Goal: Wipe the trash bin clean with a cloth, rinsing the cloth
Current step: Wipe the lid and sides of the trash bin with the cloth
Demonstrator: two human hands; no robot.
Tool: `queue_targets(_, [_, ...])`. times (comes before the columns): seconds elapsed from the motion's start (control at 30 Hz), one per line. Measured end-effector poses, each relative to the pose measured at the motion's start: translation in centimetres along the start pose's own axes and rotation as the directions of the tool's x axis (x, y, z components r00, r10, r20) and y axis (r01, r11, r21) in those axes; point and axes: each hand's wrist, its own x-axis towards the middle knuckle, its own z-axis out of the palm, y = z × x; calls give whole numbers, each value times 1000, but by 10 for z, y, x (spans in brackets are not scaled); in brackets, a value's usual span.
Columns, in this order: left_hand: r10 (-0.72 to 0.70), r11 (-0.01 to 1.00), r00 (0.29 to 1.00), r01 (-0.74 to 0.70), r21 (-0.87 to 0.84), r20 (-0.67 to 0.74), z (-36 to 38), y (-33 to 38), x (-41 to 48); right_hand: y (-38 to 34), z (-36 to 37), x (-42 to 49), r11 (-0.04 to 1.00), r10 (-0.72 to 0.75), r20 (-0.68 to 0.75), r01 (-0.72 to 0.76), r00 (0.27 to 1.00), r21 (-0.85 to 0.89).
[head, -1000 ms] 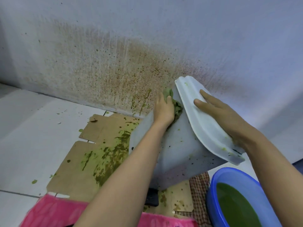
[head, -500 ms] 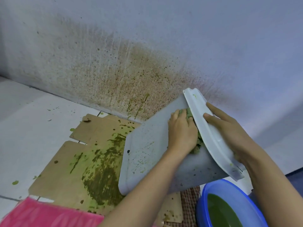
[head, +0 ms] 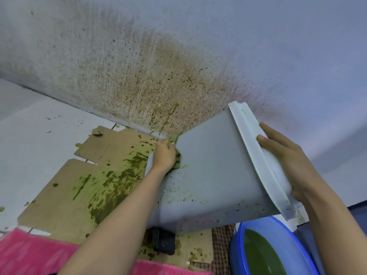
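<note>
A grey trash bin (head: 210, 175) with a white lid (head: 258, 155) is tipped on its side, lid end up toward the right. Green specks dot its lower side. My left hand (head: 164, 155) presses a green-stained cloth (head: 177, 162) against the bin's far left edge, near its base. Most of the cloth is hidden under the hand. My right hand (head: 286, 153) grips the white lid, thumb on its front face, holding the bin steady.
Flattened cardboard (head: 83, 187) smeared with green lies on the white tiled floor under the bin. The wall (head: 139, 76) behind is spattered brown. A blue basin (head: 238, 253) of green water sits at lower right. Pink fabric (head: 29, 253) is at the bottom.
My left hand has slid the cloth from beside the lid down the bin's side to its far left edge. The wiped upper part looks cleaner. The right hand stays on the lid.
</note>
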Motion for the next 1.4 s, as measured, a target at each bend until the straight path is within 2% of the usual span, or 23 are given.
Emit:
queue_targets(0.2, [-177,982,978,168,-87,-110,-20,-57,-62,-3,4,-2,999,-18,13,18,1000,-33])
queue_targets(0.3, [-206,977,963,193,-91,-172,-19,-66,-100,-2,5,-4,999,-25,10,26,1000,-45])
queue_targets(0.43, [-185,982,959,173,-72,-216,-9,-40,-135,-2,5,-5,998,-29,7,30,1000,-62])
queue_targets(0.6, [-38,998,983,30,-46,-180,15,25,-145,-4,8,-5,994,-51,9,52,999,-92])
queue_targets(0.73, [126,986,986,-137,-92,-112,26,96,-169,-8,13,-4,993,-74,15,75,997,-89])
queue_targets(0.83, [330,939,942,-335,-77,-62,32,113,-201,-6,13,-4,994,-63,16,64,998,-90])
queue_targets(0.97, [536,843,842,-538,-8,-57,33,61,-213,-1,7,-4,995,-59,3,59,998,-76])
queue_targets(1.03, [481,874,875,-484,-49,-60,29,46,-196,0,5,-4,996,-57,-3,57,998,-65])
queue_targets(1.2, [207,965,978,-207,-160,-14,4,42,-129,2,2,-5,997,-56,-10,56,998,-57])
queue_targets(1.3, [27,995,1000,-25,-100,15,-12,11,-97,3,2,-4,998,-51,-13,50,999,-47])
queue_targets(1.4, [-77,995,996,73,-66,-47,-23,-22,-97,3,3,-3,998,-49,-14,49,999,-49])
